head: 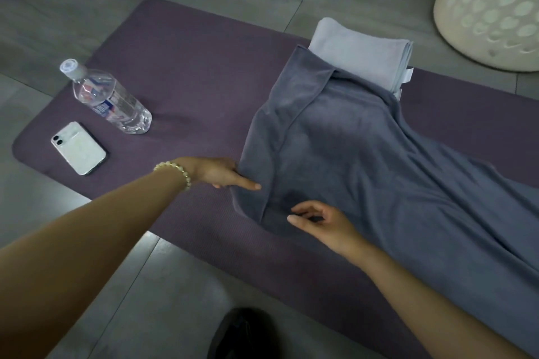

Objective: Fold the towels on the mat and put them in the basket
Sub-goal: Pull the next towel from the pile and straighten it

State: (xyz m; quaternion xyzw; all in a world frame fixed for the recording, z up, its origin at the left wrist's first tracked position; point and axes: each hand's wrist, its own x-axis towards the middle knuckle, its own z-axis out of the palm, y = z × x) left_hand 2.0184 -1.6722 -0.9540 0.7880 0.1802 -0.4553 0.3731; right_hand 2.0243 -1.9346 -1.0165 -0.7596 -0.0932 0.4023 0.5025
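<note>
Step in hand: the person is, I judge, beginning the first fold of the grey towel (364, 169), which is lying spread on the mat (189, 67), with its far end resting over the folded pale towel (358, 49).
Left side: the left grip (217, 173) is touching the towel's left edge, where a strip is lying turned over. The index finger is pointing straight and the other fingers are hiding behind the cloth, so I cannot tell if it is pinching.
Right side: the right grip (323, 221) is hovering just above the near corner, fingers loosely curled, grasping nothing.
Doing it well: each grip should be taking one near corner, keeping the edge taut, then carrying it across so that edge is meeting edge.
Wrinkles: the middle is lying in ridges, so smoothing flat before creasing is helping.
Risk: lifting may be dragging the pale towel out of its fold.
Basket: the basket (490, 9) is standing on the floor beyond the mat, well apart from both hands.
Left end of mat: the bottle (108, 96) and the phone (78, 148) are lying there, away from the cloth.
</note>
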